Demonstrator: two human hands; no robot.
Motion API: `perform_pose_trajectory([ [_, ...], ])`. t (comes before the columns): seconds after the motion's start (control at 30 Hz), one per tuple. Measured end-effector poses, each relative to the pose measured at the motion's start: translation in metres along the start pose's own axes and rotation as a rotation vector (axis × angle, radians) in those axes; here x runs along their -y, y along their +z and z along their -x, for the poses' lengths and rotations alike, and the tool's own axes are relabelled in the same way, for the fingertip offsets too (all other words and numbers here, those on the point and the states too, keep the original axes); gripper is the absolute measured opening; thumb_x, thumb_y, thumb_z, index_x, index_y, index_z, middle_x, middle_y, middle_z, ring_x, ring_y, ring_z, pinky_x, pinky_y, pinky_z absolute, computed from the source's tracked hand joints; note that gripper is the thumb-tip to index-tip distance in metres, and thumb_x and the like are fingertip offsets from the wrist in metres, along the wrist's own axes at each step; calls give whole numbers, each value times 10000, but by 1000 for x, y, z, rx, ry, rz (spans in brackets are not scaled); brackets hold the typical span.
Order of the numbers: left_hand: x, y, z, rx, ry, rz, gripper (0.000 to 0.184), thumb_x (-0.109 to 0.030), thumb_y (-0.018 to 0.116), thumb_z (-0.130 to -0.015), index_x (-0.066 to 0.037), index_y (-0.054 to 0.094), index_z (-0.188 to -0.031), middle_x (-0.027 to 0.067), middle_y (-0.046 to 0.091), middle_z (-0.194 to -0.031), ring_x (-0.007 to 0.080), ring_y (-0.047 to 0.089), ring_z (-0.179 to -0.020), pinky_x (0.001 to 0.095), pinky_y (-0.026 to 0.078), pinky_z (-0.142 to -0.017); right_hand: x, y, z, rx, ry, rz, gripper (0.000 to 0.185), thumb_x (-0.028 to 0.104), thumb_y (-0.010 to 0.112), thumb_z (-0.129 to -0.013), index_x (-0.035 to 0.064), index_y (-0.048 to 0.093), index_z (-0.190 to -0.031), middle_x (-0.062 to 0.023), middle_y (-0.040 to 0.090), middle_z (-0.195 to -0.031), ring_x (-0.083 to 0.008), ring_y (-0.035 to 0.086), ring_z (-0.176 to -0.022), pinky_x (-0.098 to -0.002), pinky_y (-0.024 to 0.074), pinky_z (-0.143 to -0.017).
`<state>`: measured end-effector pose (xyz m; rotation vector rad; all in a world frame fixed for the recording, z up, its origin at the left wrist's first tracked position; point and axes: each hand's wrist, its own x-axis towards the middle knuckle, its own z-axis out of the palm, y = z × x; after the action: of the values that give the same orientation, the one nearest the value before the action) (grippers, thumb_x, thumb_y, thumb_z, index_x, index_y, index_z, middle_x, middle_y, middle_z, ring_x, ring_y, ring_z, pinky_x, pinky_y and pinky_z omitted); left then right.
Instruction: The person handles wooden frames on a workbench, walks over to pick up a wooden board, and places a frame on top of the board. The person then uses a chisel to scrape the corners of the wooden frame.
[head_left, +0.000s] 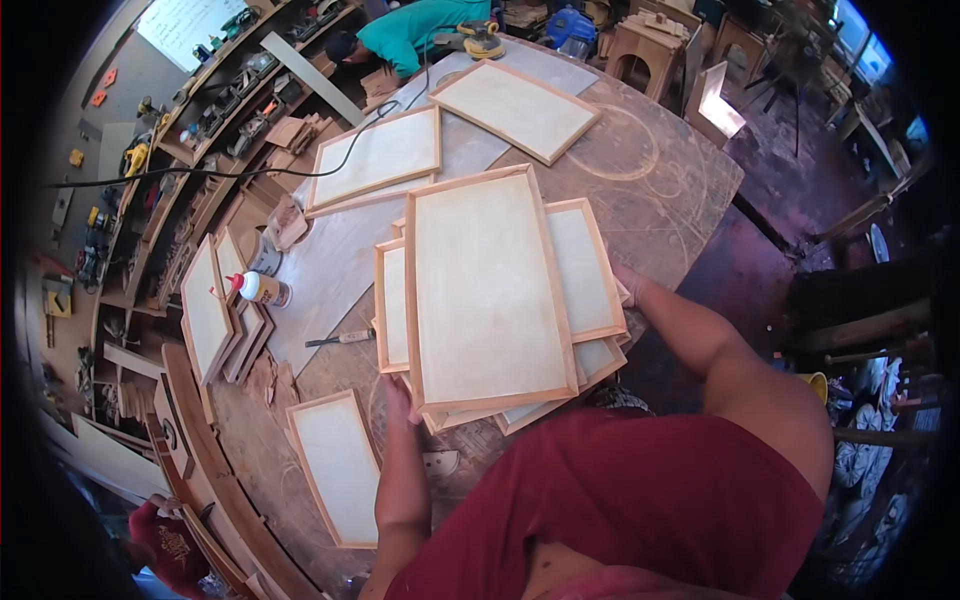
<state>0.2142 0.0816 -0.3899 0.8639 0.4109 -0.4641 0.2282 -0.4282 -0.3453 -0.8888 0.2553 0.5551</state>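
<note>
A crisscrossed stack of shallow wooden trays (490, 290) with pale bases and light wood rims is in front of my body. My left hand (400, 402) grips its lower left edge, with the fingers partly under the trays. On the right side, my right hand (627, 281) holds the stack's edge, and its fingertips are hidden behind the wood. Whether the stack rests on the table or is raised, I cannot tell. A single tray (335, 468) lies left of my left forearm. A chisel-like tool with a wooden handle (352, 337) lies just left of the stack.
Two more trays, one on the left (375, 158) and one further right (515, 108), lie across the worktable (660, 215). A glue bottle (262, 289) stands near leaning trays (212, 310). A black cable (250, 174) crosses above. A co-worker in teal (410, 40) bends by a sander (483, 42).
</note>
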Motion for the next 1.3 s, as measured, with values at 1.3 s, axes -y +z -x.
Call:
perform_pose_trajectory([
  [1.3,147,362,-108,831,-265,-98,674,-492,444,-1003,-92,252,-1510,123,403,-1492,267,405,-1371,441,355,-1132,129,-261,210,-844,-502,32,698,628,462,-941,77,461,-1370,-142,560,-1278,-240,609,-1080,-434,535,-873],
])
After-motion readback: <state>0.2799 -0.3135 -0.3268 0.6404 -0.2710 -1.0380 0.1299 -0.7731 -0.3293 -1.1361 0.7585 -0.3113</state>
